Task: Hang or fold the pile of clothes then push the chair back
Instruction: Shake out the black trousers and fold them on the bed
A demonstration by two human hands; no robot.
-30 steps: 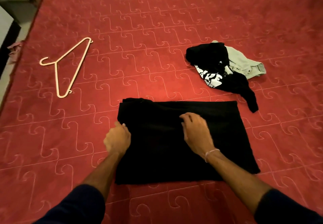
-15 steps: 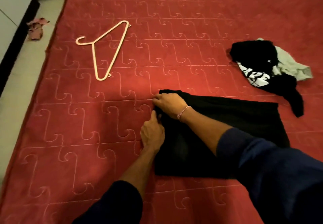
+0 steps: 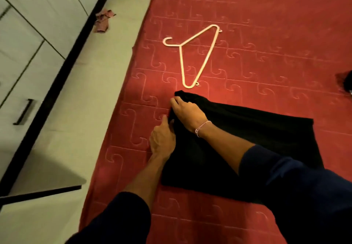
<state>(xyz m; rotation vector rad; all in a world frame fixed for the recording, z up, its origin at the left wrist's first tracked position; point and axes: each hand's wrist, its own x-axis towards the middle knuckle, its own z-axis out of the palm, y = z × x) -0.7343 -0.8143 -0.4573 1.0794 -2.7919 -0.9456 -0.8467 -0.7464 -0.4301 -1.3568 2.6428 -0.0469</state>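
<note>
Surface: red quilted bedcover [image 3: 247, 63] with a stitched scroll pattern, filling most of the view; pale floor [image 3: 99, 83] along its left edge. Nearest item: black garment [image 3: 247, 144], spread flat on the cover in a roughly rectangular fold. Left hand [image 3: 162, 141] at the garment's left edge, thumb raised, fingers curled onto the cloth; whether it pinches or only presses cannot be told. Right hand [image 3: 187, 111], a thread bracelet at the wrist, reaches across to the garment's far left corner, fingers bent over the bunched cloth there. Beyond, just clear of that corner: pale plastic hanger [image 3: 207, 53], lying flat, hook pointing left. Right edge: dark clothing [image 3: 345, 82], mostly cut off. Far left: white cabinet [image 3: 38, 24] with a dark handle; crumpled pinkish rag [image 3: 103, 21] on the floor.
</note>
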